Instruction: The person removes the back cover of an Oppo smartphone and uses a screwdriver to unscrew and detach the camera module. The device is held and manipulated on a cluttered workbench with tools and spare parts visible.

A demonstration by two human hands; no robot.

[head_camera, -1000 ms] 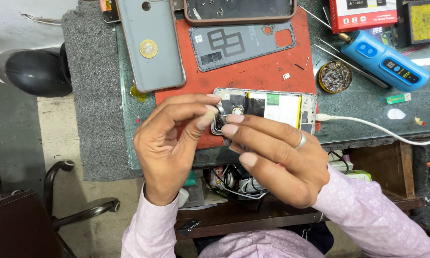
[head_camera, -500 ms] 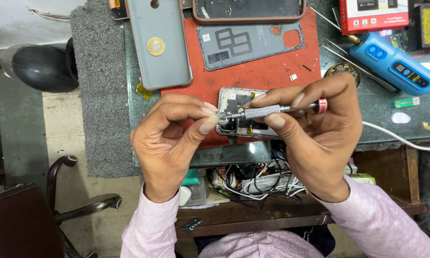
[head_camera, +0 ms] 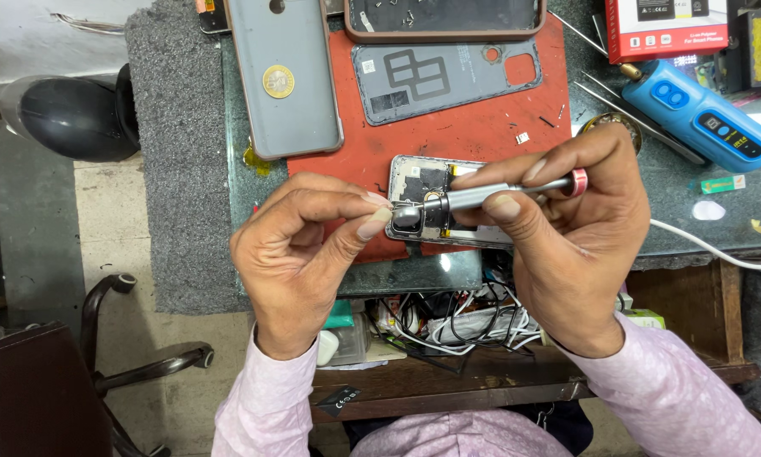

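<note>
Since half a second ago little has moved: the right hand point(head_camera: 567, 245) keeps the screwdriver point(head_camera: 499, 195) in the same near-level pose, and the left hand point(head_camera: 300, 245) has stayed closed at its front end. One second ago the right hand had no tool in view; now it holds the tool firmly between thumb and fingers.

The screwdriver is a slim precision type, with a grey metal barrel and a red ring cap at its back end. It lies almost level above the opened phone point(head_camera: 435, 203), with the tip pointing to the left hand. The left hand pinches narrow, thumb and forefinger together at the tip; what it grips there is too small to tell.

The opened phone lies on a red mat point(head_camera: 448, 135) on the worktop point(head_camera: 355, 279), just under both hands. Its back is off and dark inner parts show, but the hands and the tool cover most of it.

Further up lie a grey back cover point(head_camera: 440, 76), a phone in a grey case point(head_camera: 287, 76) cut by the top edge, and a blue tool point(head_camera: 702, 114) at the right.
</note>
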